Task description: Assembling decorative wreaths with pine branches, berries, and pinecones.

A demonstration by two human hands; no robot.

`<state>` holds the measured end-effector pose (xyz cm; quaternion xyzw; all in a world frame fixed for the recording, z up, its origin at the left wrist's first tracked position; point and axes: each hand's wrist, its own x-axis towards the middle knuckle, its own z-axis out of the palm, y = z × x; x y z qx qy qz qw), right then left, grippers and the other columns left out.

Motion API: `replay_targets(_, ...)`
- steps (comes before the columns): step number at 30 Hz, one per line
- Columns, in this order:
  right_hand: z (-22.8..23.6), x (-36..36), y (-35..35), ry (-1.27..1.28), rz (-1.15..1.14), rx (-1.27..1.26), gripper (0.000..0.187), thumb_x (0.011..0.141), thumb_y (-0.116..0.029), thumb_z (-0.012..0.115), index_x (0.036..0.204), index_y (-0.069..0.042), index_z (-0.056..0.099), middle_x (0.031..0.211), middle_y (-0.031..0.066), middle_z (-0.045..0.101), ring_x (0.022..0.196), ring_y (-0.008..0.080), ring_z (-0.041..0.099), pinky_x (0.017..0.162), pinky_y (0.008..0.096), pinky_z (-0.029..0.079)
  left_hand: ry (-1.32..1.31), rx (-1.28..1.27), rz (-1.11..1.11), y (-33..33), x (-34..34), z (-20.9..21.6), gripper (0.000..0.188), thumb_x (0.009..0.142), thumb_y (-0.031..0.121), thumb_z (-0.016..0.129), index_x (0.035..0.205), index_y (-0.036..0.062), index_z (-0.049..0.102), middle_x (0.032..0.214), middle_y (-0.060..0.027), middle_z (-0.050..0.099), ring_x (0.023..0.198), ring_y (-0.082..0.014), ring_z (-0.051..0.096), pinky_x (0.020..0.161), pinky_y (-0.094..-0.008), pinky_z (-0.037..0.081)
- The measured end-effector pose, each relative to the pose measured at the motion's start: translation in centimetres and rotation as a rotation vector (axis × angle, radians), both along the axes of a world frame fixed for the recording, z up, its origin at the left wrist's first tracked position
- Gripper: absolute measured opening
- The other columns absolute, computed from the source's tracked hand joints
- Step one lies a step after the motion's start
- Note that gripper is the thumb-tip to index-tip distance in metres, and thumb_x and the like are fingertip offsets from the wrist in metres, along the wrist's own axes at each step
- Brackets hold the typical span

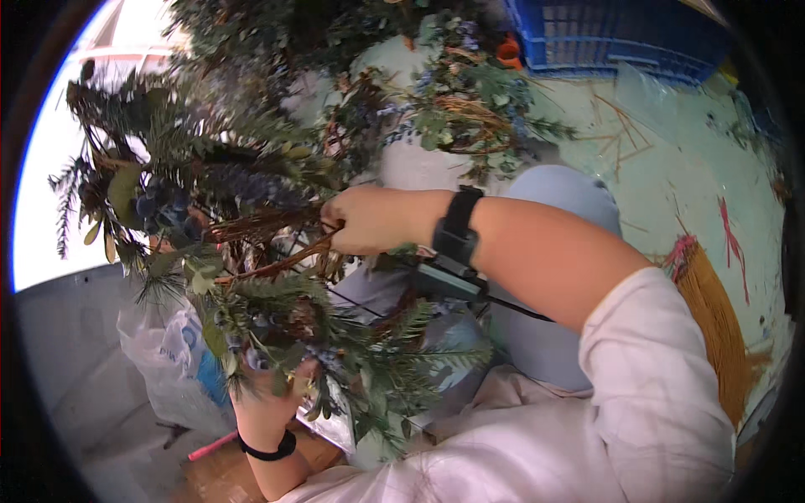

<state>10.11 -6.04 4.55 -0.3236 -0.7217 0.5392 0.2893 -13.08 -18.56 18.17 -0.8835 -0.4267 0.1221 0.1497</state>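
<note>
A large artificial wreath (277, 243) of brown twigs, green fern and pine sprigs and dark blue berries fills the left and middle of the view, tilted up over my lap. My right hand (365, 220) reaches across from the right and is closed on the twig ring at its inner edge. Down at the lower edge of the same wreath, my left hand (272, 402) grips it among the leaves, its fingertips partly hidden by foliage. Both wrists carry black straps; a small dark device (449, 281) with a cable sits below the right one.
Smaller wreaths (474, 121) and piled greenery lie on the pale floor beyond. A blue plastic crate (620, 38) stands at the back right. On the right lies a bundle of brown sticks (708, 327); a clear plastic bag (172, 360) and cardboard (222, 474) are at lower left.
</note>
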Motion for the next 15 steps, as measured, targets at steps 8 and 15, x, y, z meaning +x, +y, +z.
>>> replay_targets(8, -0.5, 0.1, -2.3, 0.163, -0.291, 0.437, 0.027, 0.063, -0.018, 0.056, 0.081, 0.002, 0.056, 0.073, 0.0204, 0.057, 0.075, 0.0371, 0.055, 0.078, 0.0416, 0.041, -0.341, -0.167, 0.059, -4.6, -0.9, 0.1, 0.037, 0.065, 0.027, 0.071, 0.093, 0.0080, 0.057, 0.083, -0.0089, 0.058, 0.080, -0.0302, 0.054, 0.076, -0.0400, 0.044)
replay_targets(15, 0.9, 0.1, -2.3, 0.131, -0.340, 0.400, 0.022, 0.061, -0.018, 0.055, 0.072, 0.001, 0.058, 0.065, 0.0201, 0.055, 0.073, 0.0381, 0.053, 0.079, 0.0424, 0.042, -0.353, -0.328, 0.067, -4.0, -1.4, -1.3, 0.026, 0.064, 0.019, 0.068, 0.082, 0.0079, 0.054, 0.074, -0.0080, 0.053, 0.074, -0.0249, 0.052, 0.072, -0.0373, 0.044)
